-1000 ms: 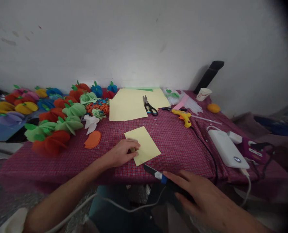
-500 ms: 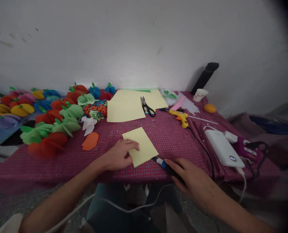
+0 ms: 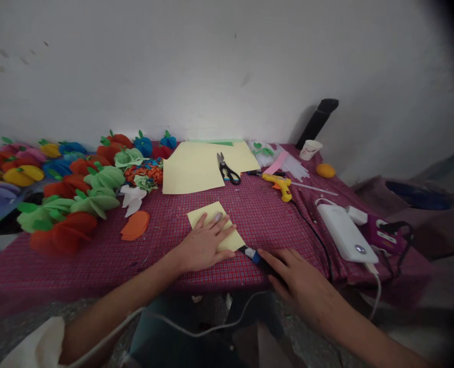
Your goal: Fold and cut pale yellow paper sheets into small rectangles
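My left hand (image 3: 202,246) lies flat with spread fingers on a small pale yellow paper piece (image 3: 232,240), covering much of it. At the paper's right corner is the tip of a slim black tool with a silver and blue front (image 3: 254,255). My right hand (image 3: 293,273) is wrapped round its dark rear part; the tool's exact kind is unclear. Beyond the hands, black-handled scissors (image 3: 229,169) rest on larger pale yellow sheets (image 3: 192,168). Orange paper rounds (image 3: 135,226) lie left of my left hand.
Colourful paper fruit shapes (image 3: 104,177) crowd the left side beside paper scraps (image 3: 144,175). To the right are a yellow glue gun (image 3: 280,185) with a black cord, clear glue sticks (image 3: 293,166), a paper cup (image 3: 310,150), an orange fruit (image 3: 325,170) and a white power bank (image 3: 345,232).
My left hand has shifted right and flattened from a curled pose, spreading its fingers over the yellow paper. My right hand stays on the tool at the paper's corner. The view has moved slightly.
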The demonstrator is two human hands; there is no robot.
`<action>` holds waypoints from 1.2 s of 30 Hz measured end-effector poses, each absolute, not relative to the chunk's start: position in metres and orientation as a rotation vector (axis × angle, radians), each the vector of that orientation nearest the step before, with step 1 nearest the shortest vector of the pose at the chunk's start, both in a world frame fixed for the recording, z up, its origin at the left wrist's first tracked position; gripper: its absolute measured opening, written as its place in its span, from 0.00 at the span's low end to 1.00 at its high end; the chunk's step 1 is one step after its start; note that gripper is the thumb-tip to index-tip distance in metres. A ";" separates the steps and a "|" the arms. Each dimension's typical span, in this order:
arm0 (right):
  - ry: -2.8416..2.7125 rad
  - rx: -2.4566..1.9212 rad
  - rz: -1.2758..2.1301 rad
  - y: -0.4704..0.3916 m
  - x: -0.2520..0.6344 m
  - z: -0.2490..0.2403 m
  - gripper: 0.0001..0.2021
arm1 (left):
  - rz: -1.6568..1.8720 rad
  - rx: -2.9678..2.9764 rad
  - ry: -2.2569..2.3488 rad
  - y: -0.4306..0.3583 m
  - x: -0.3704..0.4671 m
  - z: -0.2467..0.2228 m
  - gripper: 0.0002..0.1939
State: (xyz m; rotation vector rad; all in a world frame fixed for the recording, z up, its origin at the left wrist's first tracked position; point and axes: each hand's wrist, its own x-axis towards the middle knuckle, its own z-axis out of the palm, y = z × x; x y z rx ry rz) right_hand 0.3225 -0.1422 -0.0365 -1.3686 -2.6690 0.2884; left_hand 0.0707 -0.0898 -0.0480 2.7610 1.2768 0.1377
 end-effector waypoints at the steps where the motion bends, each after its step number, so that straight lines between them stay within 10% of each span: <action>1: -2.664 -1.376 0.291 -0.141 0.324 -0.037 0.24 | 0.128 2.763 1.276 -0.090 0.070 -0.047 0.34; 36: -2.638 -1.270 0.411 -0.115 0.333 -0.033 0.23 | 0.176 2.771 1.291 -0.090 0.071 -0.048 0.37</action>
